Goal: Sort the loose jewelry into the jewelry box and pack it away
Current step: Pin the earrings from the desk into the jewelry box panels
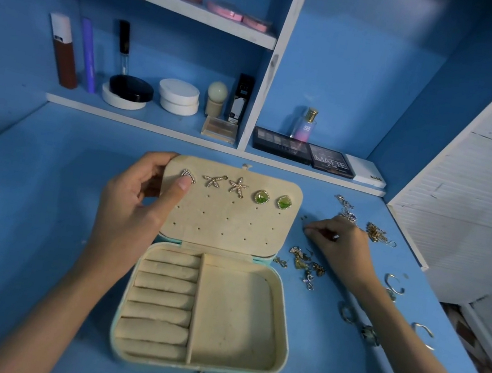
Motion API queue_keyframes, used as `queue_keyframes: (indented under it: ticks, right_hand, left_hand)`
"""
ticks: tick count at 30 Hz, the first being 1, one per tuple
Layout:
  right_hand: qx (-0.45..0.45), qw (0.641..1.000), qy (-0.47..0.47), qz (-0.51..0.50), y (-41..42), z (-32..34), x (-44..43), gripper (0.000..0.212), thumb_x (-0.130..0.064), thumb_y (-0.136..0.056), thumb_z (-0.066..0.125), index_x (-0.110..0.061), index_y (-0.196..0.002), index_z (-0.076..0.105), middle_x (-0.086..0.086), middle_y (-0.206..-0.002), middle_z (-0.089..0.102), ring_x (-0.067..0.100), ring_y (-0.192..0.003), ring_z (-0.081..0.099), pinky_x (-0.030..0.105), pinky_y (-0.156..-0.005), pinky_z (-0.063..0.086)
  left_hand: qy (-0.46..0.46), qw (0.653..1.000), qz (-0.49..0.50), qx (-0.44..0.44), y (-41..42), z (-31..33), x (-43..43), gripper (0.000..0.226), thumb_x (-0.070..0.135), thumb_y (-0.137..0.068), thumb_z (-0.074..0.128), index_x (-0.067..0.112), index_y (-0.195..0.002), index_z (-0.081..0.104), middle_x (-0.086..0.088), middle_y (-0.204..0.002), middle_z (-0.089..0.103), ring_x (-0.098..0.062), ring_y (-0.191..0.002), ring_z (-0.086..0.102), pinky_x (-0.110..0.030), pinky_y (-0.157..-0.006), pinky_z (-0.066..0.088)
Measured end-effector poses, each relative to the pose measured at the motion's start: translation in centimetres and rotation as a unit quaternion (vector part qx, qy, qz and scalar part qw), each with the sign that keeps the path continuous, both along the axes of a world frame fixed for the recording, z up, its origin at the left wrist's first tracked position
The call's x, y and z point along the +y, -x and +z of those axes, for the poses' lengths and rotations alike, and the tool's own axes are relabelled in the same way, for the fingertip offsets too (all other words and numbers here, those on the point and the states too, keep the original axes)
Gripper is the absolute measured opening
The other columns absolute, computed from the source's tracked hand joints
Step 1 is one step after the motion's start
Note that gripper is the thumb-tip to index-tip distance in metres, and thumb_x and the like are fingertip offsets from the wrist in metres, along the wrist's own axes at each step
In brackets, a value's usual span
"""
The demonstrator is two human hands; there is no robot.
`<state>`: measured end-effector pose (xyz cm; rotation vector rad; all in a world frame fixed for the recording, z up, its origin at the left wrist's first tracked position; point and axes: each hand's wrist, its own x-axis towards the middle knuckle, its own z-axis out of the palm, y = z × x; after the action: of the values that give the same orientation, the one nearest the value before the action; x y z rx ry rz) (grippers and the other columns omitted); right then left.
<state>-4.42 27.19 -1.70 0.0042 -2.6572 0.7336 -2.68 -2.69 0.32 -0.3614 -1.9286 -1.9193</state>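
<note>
Fingers (pixel 158 160) of the left hand (pixel 133 210) are curled round the far left corner of the lid (pixel 226 215). The thumb lies flat on the lid's inner face, its tip touching the chevron earring (pixel 189 175). The grip on the lid is firm.

Fingers (pixel 315 230) of the right hand (pixel 339 244) are curled downward with the tips on the desk (pixel 37 216), just right of the lid. A small glint shows under the knuckles. Whether anything is pinched cannot be told.

The jewelry box (pixel 282 339) sits open at the middle of the desk, toward the front edge, with its lid tilted back. The chevron earring is pinned at the left end of the lid's top row. Two starfish earrings (pixel 214 180) follow, then two green stone studs (pixel 261 196). The base has ring rolls (pixel 161 302) on the left and a plain compartment (pixel 233 314) on the right.

The loose jewelry lies on the right side of the desk:
- A gold and silver cluster (pixel 303 262) sits just beside the box's hinge corner.
- Chains (pixel 377 232) lie near the far right corner, beyond the right hand.
- Rings and hoops (pixel 394 284) are strung along the right edge.

A shelf (pixel 151 120) holding cosmetics (pixel 178 97) runs along the desk's back edge.
</note>
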Motion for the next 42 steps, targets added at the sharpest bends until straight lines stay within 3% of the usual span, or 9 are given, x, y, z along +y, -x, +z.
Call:
queue_keyframes:
  ticks: [8,13,19,24,28,35,42]
  right_hand:
    - [-0.016,1.000,0.010,-0.013,0.1,0.1,0.2,0.007,-0.009,-0.083,0.068,-0.009,-0.088,0.073,0.001,-0.084,0.065,0.012,-0.076,0.055,0.007,-0.066,0.037]
    - [-0.009,0.998,-0.065,0.019,-0.2,0.4,0.3,0.008,-0.004,-0.083,0.067,-0.005,-0.087,0.074,0.007,-0.083,0.065,0.017,-0.073,0.055,0.023,-0.073,0.041]
    - [-0.012,0.998,-0.065,0.014,0.2,0.2,0.3,0.012,-0.008,-0.083,0.068,-0.007,-0.093,0.075,0.001,-0.078,0.060,0.014,-0.068,0.052,0.014,-0.066,0.034]
    - [-0.014,0.999,0.034,-0.007,0.1,0.6,0.4,0.014,-0.010,-0.084,0.067,-0.011,-0.096,0.074,-0.003,-0.084,0.066,0.003,-0.072,0.054,0.001,-0.066,0.038]
    - [-0.039,0.996,0.074,-0.030,0.0,0.7,1.1,0.015,-0.006,-0.085,0.063,-0.017,-0.089,0.072,-0.003,-0.083,0.068,0.006,-0.073,0.058,0.003,-0.063,0.040]
    - [-0.049,0.998,0.042,-0.008,-0.2,0.8,0.9,0.006,-0.014,-0.080,0.073,-0.016,-0.085,0.072,-0.006,-0.079,0.066,-0.001,-0.074,0.057,-0.001,-0.066,0.038]
    - [-0.035,0.999,-0.003,-0.008,0.0,0.6,0.4,0.002,-0.010,-0.081,0.070,-0.010,-0.082,0.072,0.000,-0.080,0.064,0.012,-0.075,0.056,-0.001,-0.066,0.038]
  left_hand:
    - [-0.001,1.000,-0.002,0.001,0.0,0.0,0.0,0.017,0.026,-0.082,0.062,0.032,-0.098,0.063,0.014,-0.094,0.071,-0.007,-0.090,0.066,-0.016,-0.075,0.049]
    - [-0.005,1.000,-0.002,0.000,0.1,0.0,0.0,0.016,0.026,-0.082,0.062,0.030,-0.098,0.064,0.013,-0.092,0.071,-0.006,-0.088,0.065,-0.015,-0.075,0.048]
    - [-0.005,1.000,-0.004,0.002,0.1,-0.1,0.0,0.017,0.025,-0.083,0.062,0.032,-0.098,0.063,0.012,-0.093,0.071,-0.006,-0.088,0.065,-0.015,-0.074,0.049]
    - [-0.005,1.000,-0.007,-0.001,0.1,-0.1,0.0,0.017,0.025,-0.083,0.062,0.032,-0.098,0.063,0.012,-0.093,0.071,-0.007,-0.089,0.066,-0.017,-0.075,0.049]
    - [-0.007,1.000,-0.005,-0.002,0.1,-0.1,0.0,0.017,0.026,-0.082,0.062,0.032,-0.098,0.063,0.013,-0.093,0.071,-0.006,-0.088,0.065,-0.015,-0.074,0.048]
    - [-0.004,1.000,-0.006,-0.002,0.2,-0.2,0.0,0.017,0.028,-0.082,0.063,0.032,-0.099,0.063,0.011,-0.095,0.071,-0.009,-0.091,0.066,-0.019,-0.076,0.051]
    - [-0.002,1.000,-0.005,0.002,0.2,-0.2,-0.1,0.018,0.035,-0.080,0.063,0.033,-0.098,0.063,0.012,-0.094,0.071,-0.007,-0.090,0.066,-0.016,-0.074,0.050]
